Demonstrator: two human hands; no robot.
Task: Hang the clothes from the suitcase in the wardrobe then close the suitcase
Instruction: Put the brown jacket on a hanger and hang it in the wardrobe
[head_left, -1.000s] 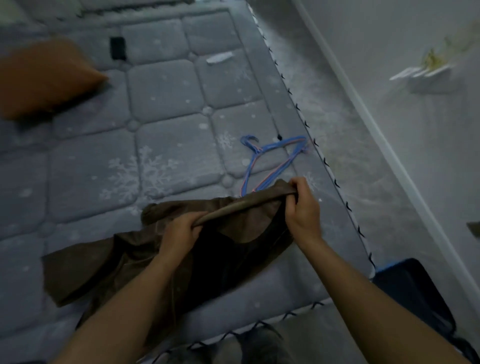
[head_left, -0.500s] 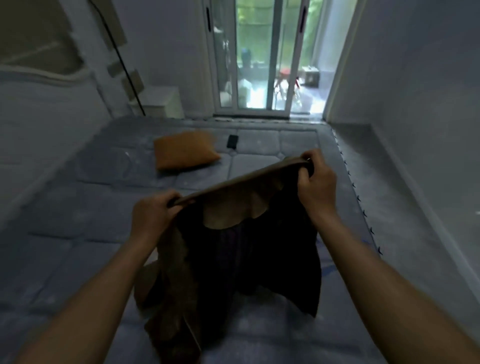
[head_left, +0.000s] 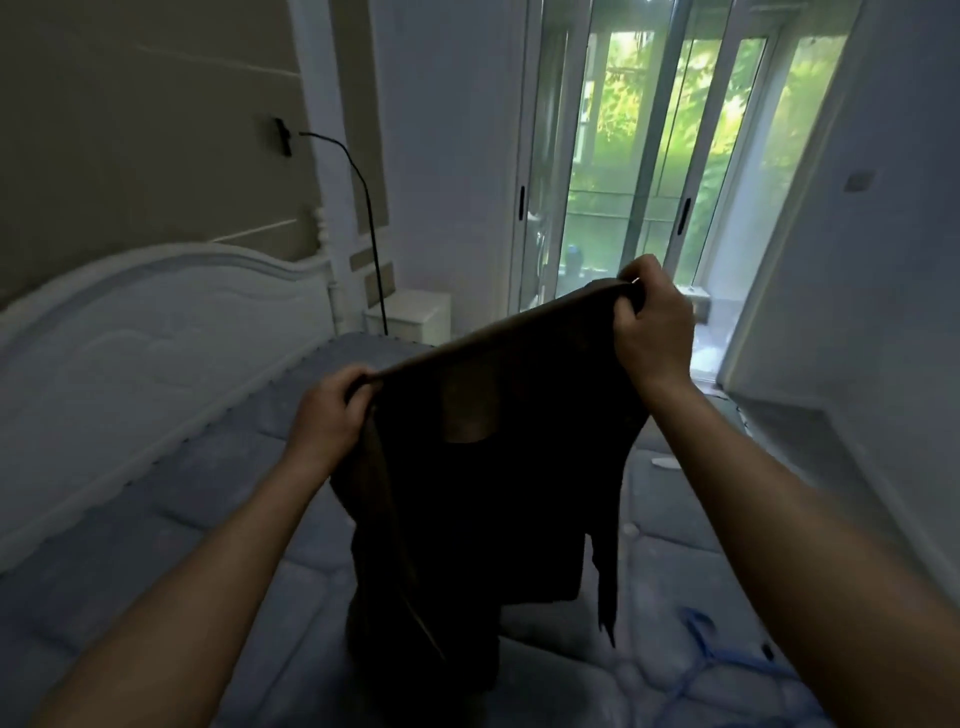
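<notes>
hands (head_left: 327, 415) (head_left: 654, 332) gripping brown garment (head_left: 493, 493), blue hanger (head_left: 727, 660) on mattress (head_left: 182, 545)

Blue hanger (head_left: 702, 642), probably, half hidden behind right forearm (head_left: 779, 519).

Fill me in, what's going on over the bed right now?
A person is holding a dark brown garment up by its top edge over the mattress. The left hand grips one corner and the right hand grips the other, higher up. The cloth hangs down in front of them. A blue hanger lies on the mattress at lower right, untouched, so the garment is not yet on it.
</notes>
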